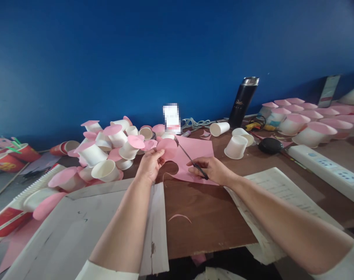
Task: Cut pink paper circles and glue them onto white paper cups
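Observation:
My left hand pinches a round pink paper disc between thumb and fingers. In my right hand is a pair of dark scissors, the long blade pointing up and left toward the disc's right edge. Beneath both lies a pink paper sheet with a rounded bite cut from its left side. Whether the disc is still joined to the sheet cannot be made out. A thin curved pink paper strip rests on the brown table in front.
White paper cups with pink discs crowd the left; more capped cups stand at right. Loose cups, a black flask, a power strip and a printed sheet surround the right arm. A blue wall rises behind.

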{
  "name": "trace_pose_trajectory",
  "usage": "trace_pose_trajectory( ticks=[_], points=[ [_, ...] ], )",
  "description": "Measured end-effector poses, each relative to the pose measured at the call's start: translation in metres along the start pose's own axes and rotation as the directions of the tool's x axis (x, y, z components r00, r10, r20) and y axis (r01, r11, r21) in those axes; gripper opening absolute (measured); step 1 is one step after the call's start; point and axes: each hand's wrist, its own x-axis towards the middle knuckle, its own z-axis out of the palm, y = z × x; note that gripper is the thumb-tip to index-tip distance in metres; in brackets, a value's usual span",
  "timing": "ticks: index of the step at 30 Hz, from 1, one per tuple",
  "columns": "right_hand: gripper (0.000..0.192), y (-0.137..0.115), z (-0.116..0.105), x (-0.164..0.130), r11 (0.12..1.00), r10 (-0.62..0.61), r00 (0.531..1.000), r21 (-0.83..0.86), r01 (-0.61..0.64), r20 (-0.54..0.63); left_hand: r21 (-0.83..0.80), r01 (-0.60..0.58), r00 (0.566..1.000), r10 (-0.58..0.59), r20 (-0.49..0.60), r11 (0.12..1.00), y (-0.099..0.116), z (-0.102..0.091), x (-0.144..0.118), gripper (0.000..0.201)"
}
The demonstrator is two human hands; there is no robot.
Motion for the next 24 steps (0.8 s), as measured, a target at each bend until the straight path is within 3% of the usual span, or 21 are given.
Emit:
trace_pose_trajectory(
  ticks=[11, 24],
  points=[
    [0.058, -0.007, 0.002, -0.002, 0.99, 0.034, 0.999, 0.135, -0.028, -0.039, 0.114, 0.011, 0.995, -0.023, 0.099, 0.993, 0.0, 0.001, -0.003, 0.028],
    [0.064, -0.014, 0.002, -0.004, 0.994, 0.044, 0.996, 0.104, -0.035, -0.082, 0.146, 0.015, 0.992, -0.033, 0.122, 0.989, -0.003, 0.0, -0.002, 0.026]
  ],
)
